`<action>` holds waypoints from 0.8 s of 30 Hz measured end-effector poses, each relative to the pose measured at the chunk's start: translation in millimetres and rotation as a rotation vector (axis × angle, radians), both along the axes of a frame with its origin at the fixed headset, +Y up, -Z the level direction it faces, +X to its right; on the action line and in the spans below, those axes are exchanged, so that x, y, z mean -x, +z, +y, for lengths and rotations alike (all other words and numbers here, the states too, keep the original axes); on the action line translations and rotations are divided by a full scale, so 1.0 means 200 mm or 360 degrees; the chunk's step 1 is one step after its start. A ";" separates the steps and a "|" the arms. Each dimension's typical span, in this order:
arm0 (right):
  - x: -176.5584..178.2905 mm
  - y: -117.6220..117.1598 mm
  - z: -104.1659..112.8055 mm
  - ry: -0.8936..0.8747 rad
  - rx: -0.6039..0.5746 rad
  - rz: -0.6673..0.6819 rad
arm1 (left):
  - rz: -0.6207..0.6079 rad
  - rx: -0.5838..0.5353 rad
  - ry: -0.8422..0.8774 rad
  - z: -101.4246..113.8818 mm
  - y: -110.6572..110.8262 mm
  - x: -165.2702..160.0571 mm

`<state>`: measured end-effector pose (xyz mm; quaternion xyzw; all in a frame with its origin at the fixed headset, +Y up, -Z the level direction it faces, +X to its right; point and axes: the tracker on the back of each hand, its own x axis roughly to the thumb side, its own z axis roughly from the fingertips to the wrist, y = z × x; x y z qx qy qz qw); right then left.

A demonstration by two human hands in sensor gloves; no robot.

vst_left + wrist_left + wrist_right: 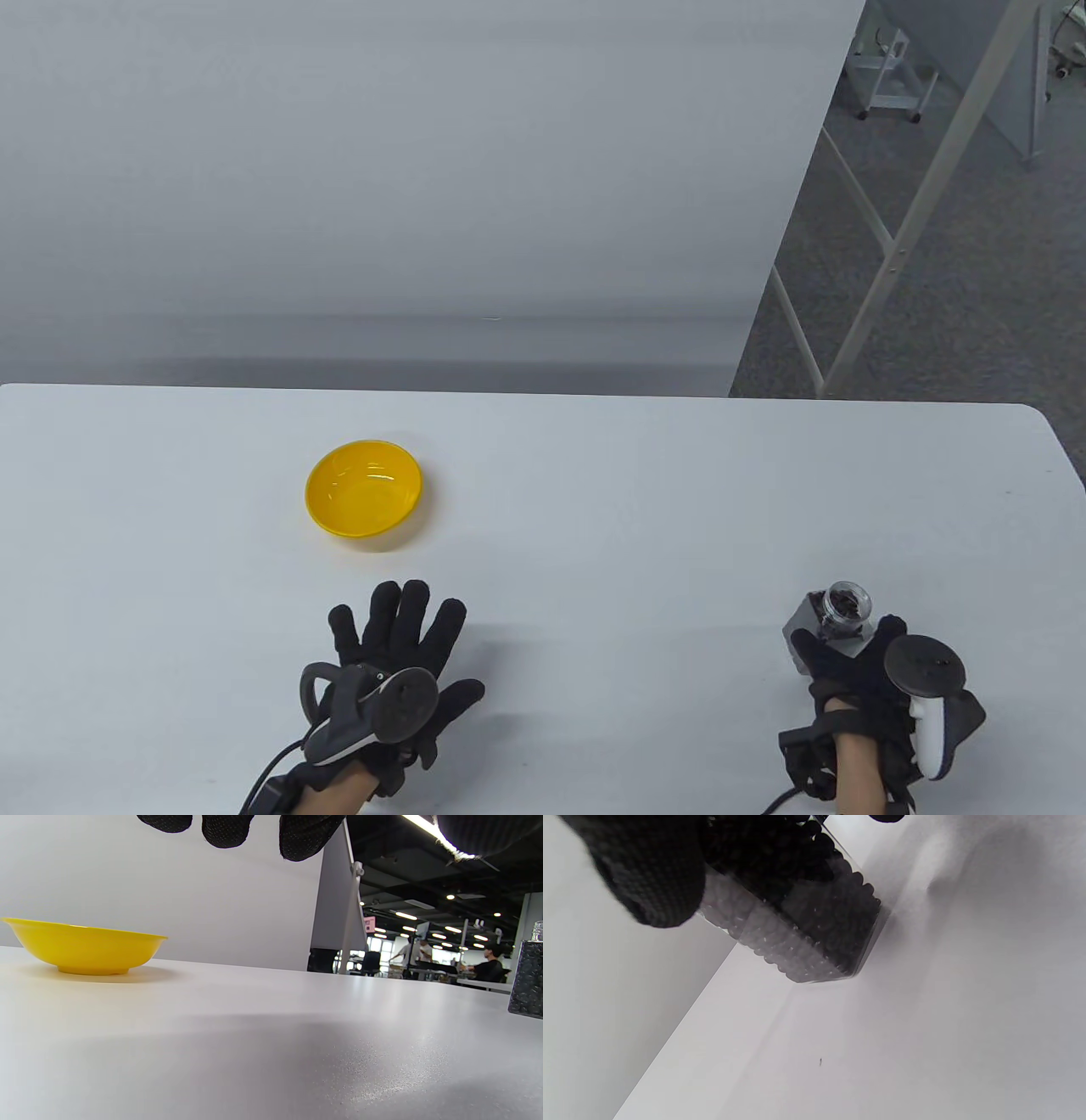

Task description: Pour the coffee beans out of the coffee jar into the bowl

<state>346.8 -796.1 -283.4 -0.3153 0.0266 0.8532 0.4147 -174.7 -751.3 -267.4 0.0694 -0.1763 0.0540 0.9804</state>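
At the lower right of the table view, the right hand (pixel 857 671) grips a clear square-sided glass jar of dark coffee beans (pixel 827 628), its open mouth facing up. The left hand (pixel 399 649) lies spread wide and flat on the white table (pixel 636 509), bottom centre-left. The shallow round yellow plastic bowl (pixel 364 488) sits just above it, well apart from the jar.

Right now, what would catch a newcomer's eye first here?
The bright yellow bowl, empty on the white table, stands out at left-centre. At the near right, the right hand grips a clear coffee jar of dark beans, while the left hand lies spread open below the bowl.
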 end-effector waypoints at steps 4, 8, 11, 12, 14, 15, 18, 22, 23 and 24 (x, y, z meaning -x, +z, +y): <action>0.00 0.00 -0.01 -0.0066 -0.0042 0.0035 | -0.0002 -0.0003 0.0000 0.00 0.00 0.00; 0.00 0.00 -0.02 -0.0103 -0.0049 0.0038 | -0.0001 -0.0008 0.0005 0.00 0.00 0.00; 0.00 0.00 -0.02 -0.0130 -0.0063 0.0047 | 0.0002 -0.0008 0.0005 0.00 -0.01 0.00; 0.00 0.00 -0.02 -0.0145 -0.0074 0.0048 | 0.0003 -0.0008 0.0005 0.00 -0.01 0.00; 0.00 0.00 -0.03 -0.0197 -0.0124 0.0043 | 0.0003 -0.0010 0.0007 0.00 -0.01 0.01; 0.00 0.00 -0.03 -0.0229 -0.0152 0.0043 | 0.0003 -0.0012 0.0007 0.00 -0.01 0.01; 0.00 0.00 -0.03 -0.0264 -0.0196 0.0023 | 0.0003 -0.0018 0.0007 0.00 -0.01 0.01; 0.00 0.00 -0.03 -0.0245 -0.0213 0.0018 | 0.0004 -0.0023 0.0006 0.00 -0.01 0.02; 0.00 0.00 -0.02 -0.0238 -0.0214 0.0017 | 0.0003 -0.0024 0.0006 0.00 -0.01 0.02; 0.01 0.00 -0.02 -0.0231 -0.0220 0.0015 | 0.0003 -0.0026 0.0008 0.00 -0.01 0.02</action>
